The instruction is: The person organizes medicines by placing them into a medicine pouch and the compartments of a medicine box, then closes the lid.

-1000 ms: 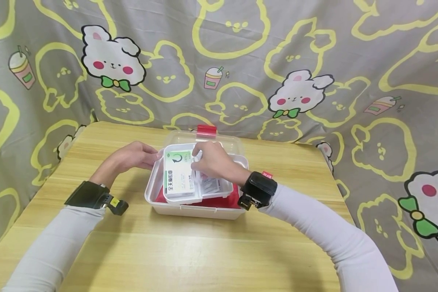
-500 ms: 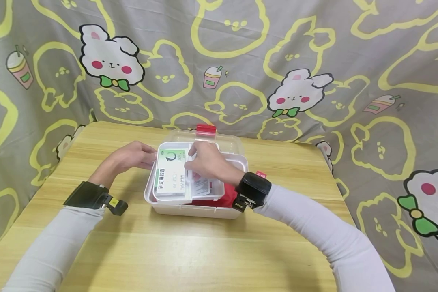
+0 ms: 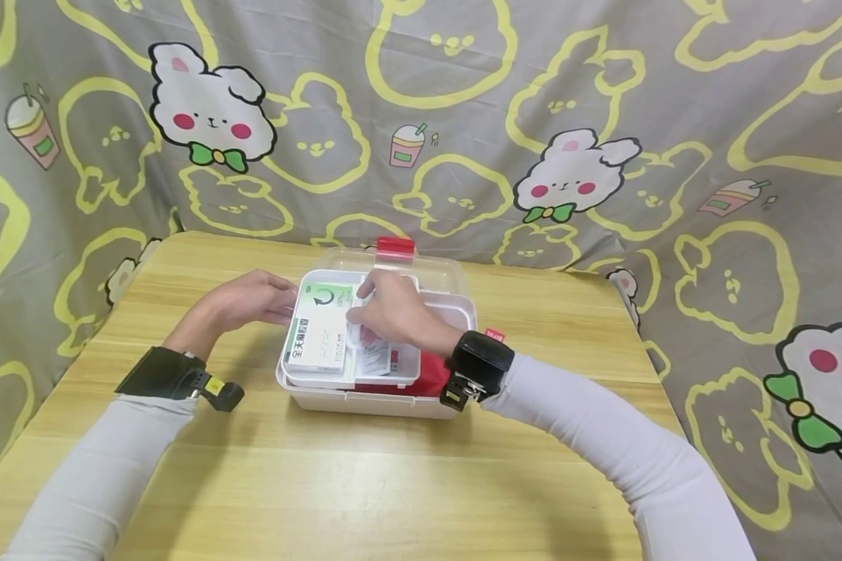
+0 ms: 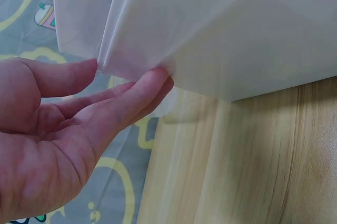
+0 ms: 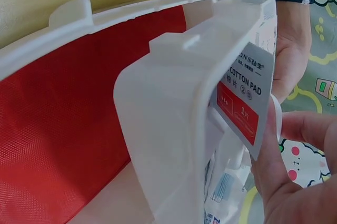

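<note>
A white plastic storage box (image 3: 372, 403) stands on the table. Over its left part is a white inner tray (image 3: 326, 382), shifted leftward and covering the box's left rim. My right hand (image 3: 396, 312) grips the tray's middle, with thumb and fingers at a white curved handle piece (image 5: 277, 119). A green-and-white medicine carton (image 3: 319, 339) fills the tray's left side; a grey-and-red cotton pad packet (image 5: 243, 98) leans in the right side. My left hand (image 3: 256, 298) touches the box's left end from outside, fingers nearly straight (image 4: 129, 98). Something red (image 3: 431, 375) lies inside the box.
The clear lid (image 3: 438, 274) with its red latch (image 3: 396, 249) lies folded back behind the box. A grey patterned curtain (image 3: 463, 93) hangs behind and around the wooden table (image 3: 351, 483).
My right hand has moved the tray leftward, from above the box's middle to over its left rim. The left hand stays at the box's left end.
</note>
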{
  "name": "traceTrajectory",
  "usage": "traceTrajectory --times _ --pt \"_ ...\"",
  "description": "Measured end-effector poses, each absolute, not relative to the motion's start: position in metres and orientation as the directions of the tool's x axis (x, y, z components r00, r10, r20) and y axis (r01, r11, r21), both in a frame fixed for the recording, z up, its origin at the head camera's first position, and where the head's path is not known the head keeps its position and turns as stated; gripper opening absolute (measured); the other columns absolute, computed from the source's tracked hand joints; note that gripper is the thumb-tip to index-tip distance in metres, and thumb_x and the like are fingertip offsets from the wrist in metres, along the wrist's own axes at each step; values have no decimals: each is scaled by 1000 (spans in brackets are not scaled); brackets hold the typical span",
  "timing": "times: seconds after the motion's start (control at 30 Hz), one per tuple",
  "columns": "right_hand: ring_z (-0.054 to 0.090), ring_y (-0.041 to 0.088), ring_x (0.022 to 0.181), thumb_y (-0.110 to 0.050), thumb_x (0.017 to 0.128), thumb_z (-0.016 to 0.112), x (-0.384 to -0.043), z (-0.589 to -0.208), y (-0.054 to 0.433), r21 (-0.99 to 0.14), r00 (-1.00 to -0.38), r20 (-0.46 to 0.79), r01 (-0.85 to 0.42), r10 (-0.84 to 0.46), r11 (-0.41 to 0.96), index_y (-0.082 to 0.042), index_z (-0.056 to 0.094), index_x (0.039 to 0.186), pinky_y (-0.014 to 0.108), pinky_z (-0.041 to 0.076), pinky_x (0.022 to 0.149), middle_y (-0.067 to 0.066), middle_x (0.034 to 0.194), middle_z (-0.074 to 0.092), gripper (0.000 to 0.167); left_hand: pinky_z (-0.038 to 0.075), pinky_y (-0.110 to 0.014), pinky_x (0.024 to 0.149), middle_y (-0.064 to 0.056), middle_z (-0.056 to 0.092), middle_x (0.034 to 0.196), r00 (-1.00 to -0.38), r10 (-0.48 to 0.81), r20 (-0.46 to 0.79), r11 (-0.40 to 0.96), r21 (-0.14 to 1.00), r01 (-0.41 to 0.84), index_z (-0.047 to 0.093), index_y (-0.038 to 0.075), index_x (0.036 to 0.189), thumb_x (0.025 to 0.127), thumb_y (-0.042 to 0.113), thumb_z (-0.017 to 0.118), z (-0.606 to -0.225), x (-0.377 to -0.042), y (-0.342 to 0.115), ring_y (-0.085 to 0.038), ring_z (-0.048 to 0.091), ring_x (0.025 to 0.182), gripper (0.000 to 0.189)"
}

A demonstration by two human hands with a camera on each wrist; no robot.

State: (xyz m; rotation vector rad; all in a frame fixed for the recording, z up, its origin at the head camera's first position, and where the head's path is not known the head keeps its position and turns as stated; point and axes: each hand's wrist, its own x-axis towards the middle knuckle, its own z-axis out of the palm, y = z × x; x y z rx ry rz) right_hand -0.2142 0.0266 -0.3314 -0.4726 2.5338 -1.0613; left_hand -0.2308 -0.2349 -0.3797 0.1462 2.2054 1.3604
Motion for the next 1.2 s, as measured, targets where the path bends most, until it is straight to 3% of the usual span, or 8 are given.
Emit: traceTrajectory --times 0.2,0.73,1.0,1.2 --pt "70 16 54 -15 91 75 -213 -331 24 -758 -888 -203 -124 -412 640 2 58 124 24 55 55 8 68 70 41 51 -42 103 -34 44 149 -846 347 -406 477 853 -214 24 -10 155 107 17 44 -377 -230 -234 -43 54 133 59" --pt "71 18 54 -11 90 75 -211 -332 20 -794 -891 -235 -54 -388 606 3 57 123 26 57 54 10 69 70 40 56 -39 95 -31 51 144 -875 302 -379 444 868 -222 32 2 157 105 17 51 -374 -229 -230 -42 59 128 57" --pt "71 19 54 -10 90 75 -212 -333 19 -805 -891 -258 -15 -373 593 2 57 124 27 57 55 11 70 71 40 58 -41 92 -30 54 143 -886 290 -361 457 866 -203 38 4 155 103 13 54 -372 -232 -228 -28 69 112 55" --pt "71 20 55 -10 90 75 -213 -333 20 -819 -892 -255 -6 -374 574 2 59 123 28 58 55 12 71 71 39 58 -41 91 -30 54 143 -893 274 -358 464 862 -204 41 4 154 102 12 55 -372 -231 -228 -26 69 110 54"
